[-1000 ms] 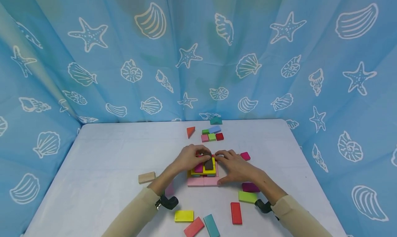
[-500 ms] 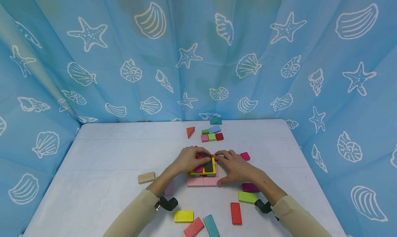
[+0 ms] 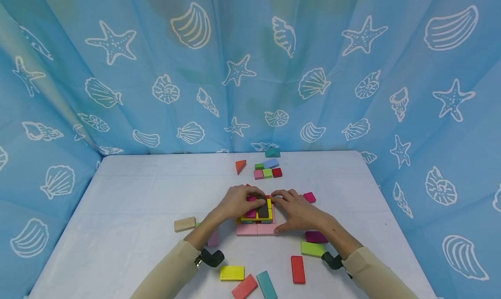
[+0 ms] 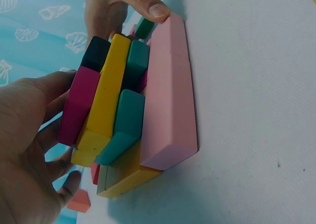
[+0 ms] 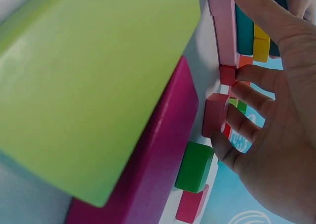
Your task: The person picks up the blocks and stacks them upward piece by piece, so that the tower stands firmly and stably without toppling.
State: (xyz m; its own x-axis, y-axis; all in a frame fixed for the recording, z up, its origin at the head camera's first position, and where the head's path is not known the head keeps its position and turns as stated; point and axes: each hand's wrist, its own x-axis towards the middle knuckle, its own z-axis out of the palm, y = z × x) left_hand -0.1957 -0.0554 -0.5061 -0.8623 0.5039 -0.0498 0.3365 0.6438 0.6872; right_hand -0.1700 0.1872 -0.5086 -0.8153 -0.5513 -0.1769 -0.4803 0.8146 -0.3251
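Observation:
A layered block stack (image 3: 247, 230) stands mid-table. Pink blocks (image 4: 168, 95) form its front base, with teal blocks (image 4: 127, 117), yellow blocks (image 4: 109, 85), then a magenta block (image 4: 79, 105) and a dark block (image 4: 95, 55) side by side on top. My left hand (image 3: 237, 201) holds the dark block at its far end, thumb on it; some fingertips are hidden behind the stack. Along the stack's right side, my right hand (image 3: 299, 209) spreads, thumb touching the front pink block's corner. Its index finger reaches a small red block (image 5: 227, 75) at the back.
Behind the stack lie small blocks, including a blue one (image 3: 271, 163), an orange triangle (image 3: 240, 166) and a teal triangle (image 3: 272, 152). Yellow (image 3: 232, 273), coral (image 3: 245, 286), teal (image 3: 267, 284), red (image 3: 298, 269) and lime (image 3: 312, 248) blocks lie nearer. A wooden block (image 3: 185, 224) sits left.
The dark block has come down from a tilted position to lie flat beside the magenta block, the left hand lowering slightly with it. The right hand has stayed in place.

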